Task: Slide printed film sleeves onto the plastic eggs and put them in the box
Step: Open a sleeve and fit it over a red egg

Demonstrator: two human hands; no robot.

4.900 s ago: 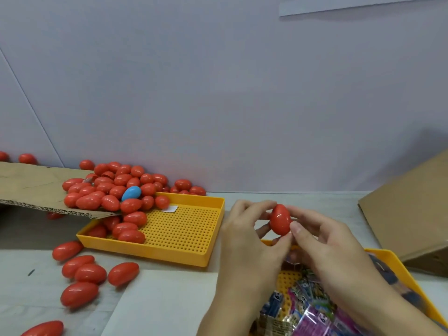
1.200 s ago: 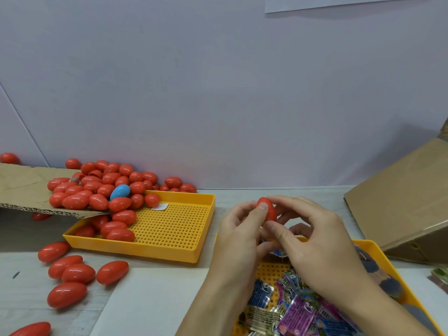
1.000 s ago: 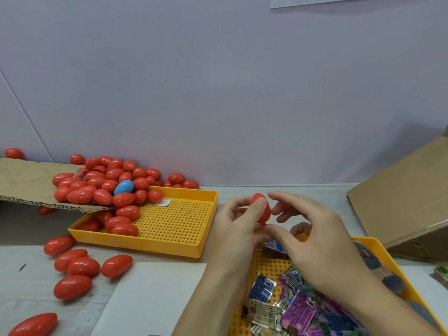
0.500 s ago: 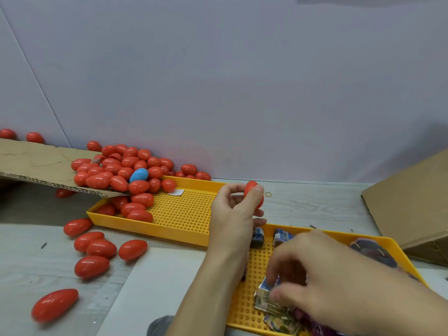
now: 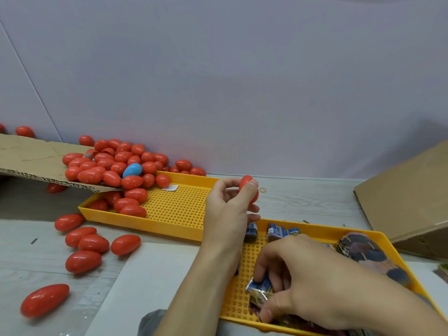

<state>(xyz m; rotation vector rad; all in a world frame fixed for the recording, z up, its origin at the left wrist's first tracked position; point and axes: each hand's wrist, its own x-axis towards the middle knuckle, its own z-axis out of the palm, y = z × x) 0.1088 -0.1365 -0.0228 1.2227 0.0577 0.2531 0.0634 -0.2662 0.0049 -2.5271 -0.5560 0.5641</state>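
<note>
Right hand has dropped away from the egg since the earlier frames, when both hands held it together; it now sits low in the near yellow tray, fingers curled down over the loose printed film sleeves. Thumb and fingertips pinch one blue-and-cream sleeve at the hand's left edge. How many sleeves are caught in that pinch: cannot tell.

Left hand alone keeps the red egg, raised above the table between the two trays. Egg stands roughly upright at the fingertips, thumb pressed over its front, other fingers curled behind; most of the shell is hidden by the thumb. No sleeve on it. Egg lies up and left of the right hand, well apart from it.

More sleeves lie in the near tray: two small blue ones by the far rim, a dark banded bundle at the right end.

Far yellow tray holds red eggs at its left end. A pile of red eggs with one blue egg spills over a cardboard flap into it. Loose red eggs lie scattered on the table left of the trays. Cardboard box stands at the right, tilted. Small rubber band rests on the table just right of the held egg.
</note>
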